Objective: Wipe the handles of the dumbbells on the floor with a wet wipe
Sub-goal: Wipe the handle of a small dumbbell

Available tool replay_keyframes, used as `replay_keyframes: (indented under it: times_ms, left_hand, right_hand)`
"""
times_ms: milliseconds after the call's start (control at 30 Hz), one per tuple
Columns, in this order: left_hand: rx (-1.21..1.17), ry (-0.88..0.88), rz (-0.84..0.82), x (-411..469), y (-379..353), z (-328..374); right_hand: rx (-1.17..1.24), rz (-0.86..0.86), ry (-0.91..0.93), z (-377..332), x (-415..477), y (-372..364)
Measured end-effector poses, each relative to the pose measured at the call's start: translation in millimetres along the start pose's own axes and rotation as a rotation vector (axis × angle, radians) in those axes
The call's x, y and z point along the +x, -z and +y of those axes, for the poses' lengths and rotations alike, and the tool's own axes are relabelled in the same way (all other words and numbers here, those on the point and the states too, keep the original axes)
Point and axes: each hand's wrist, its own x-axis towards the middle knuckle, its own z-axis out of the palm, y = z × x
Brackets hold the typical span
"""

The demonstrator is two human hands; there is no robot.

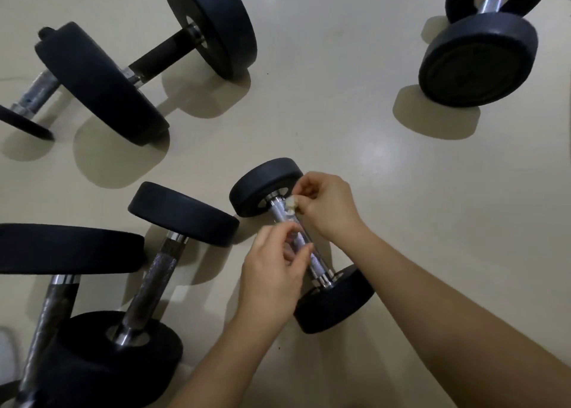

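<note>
A small black dumbbell (335,299) with a chrome handle (282,214) lies on the floor at the centre. My right hand (327,205) pinches a small crumpled white wet wipe (291,205) against the handle's far end, close to the far weight. My left hand (272,271) rests its fingertips on the middle of the same handle and hides part of it.
Several other black dumbbells lie on the beige floor (355,104): a large one (148,55) at the back left, one (482,46) at the back right, two (154,271) at the near left. Open floor lies to the right of my arms.
</note>
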Motion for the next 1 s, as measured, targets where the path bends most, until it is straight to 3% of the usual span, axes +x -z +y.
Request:
replay_keyframes:
  times_ms: [167, 233, 300, 367, 433, 500, 634, 734, 867, 1000]
  left_hand:
    - [-0.070, 0.115, 0.042, 13, 12, -4]
    - [-0.037, 0.140, 0.024, 12, 11, -2]
    - [0.016, 0.173, 0.005, 7, 10, 1]
    - [0.145, 0.058, 0.035, 4, 15, 4]
    - [0.314, -0.187, 0.145, 9, 28, 8]
    - [0.495, -0.294, 0.220, 26, 43, 13]
    - [0.803, -0.168, -0.012, 71, 52, 21]
    - [0.868, -0.177, -0.044, 94, 47, 32]
    - [0.689, -0.235, -0.021, 97, 42, 33]
    - [0.084, -0.259, -0.140, 97, 30, 40]
  right_hand:
    - [0.282, -0.247, -0.117, 5, -14, 5]
    - [0.260, -0.190, -0.124, 4, -13, 2]
    - [0.209, -0.028, -0.136, 0, -6, -8]
    - [0.161, 0.045, -0.123, -3, 0, -16]
    - [0.035, -0.005, -0.074, -3, -1, -15]
    - [-0.096, -0.090, -0.039, 1, -6, -4]
    - [-0.226, -0.209, -0.031, 6, -15, 12]
    - [-0.130, -0.163, -0.071, 9, -20, 10]
    - [-0.055, -0.093, -0.145, 22, -51, 17]
    - [-0.026, 0.036, -0.119, 29, -91, 22]
